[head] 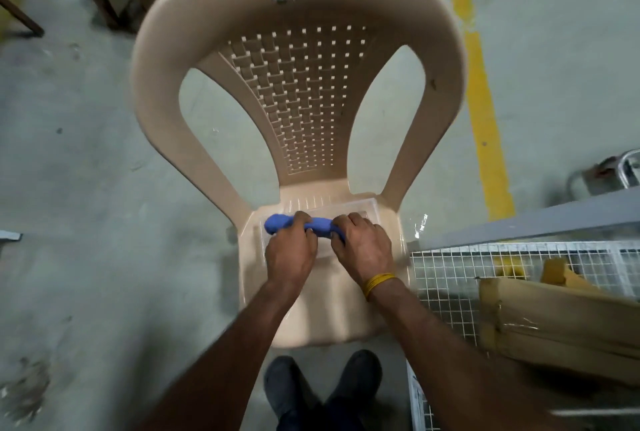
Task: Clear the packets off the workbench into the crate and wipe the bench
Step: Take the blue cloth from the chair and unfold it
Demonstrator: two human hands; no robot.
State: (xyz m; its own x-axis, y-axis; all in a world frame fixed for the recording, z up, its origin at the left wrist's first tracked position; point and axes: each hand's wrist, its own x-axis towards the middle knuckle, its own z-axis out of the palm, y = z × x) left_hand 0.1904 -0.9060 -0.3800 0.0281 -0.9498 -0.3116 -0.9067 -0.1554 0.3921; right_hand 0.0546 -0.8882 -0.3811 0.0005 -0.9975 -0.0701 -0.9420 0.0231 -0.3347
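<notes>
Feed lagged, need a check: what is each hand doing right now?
Left hand: closed, gripping the blue cloth.
Right hand: closed, gripping the same cloth's other end.

a warehouse or factory floor: bare concrete floor [86, 223], yellow painted line [485, 119], wire-mesh cage [446, 278], plastic chair [298, 84]

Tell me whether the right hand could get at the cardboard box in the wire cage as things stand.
Probably not at once: the right hand grips the blue cloth together with the left hand. Once freed, the cardboard box lies uncovered beside that arm.
</notes>
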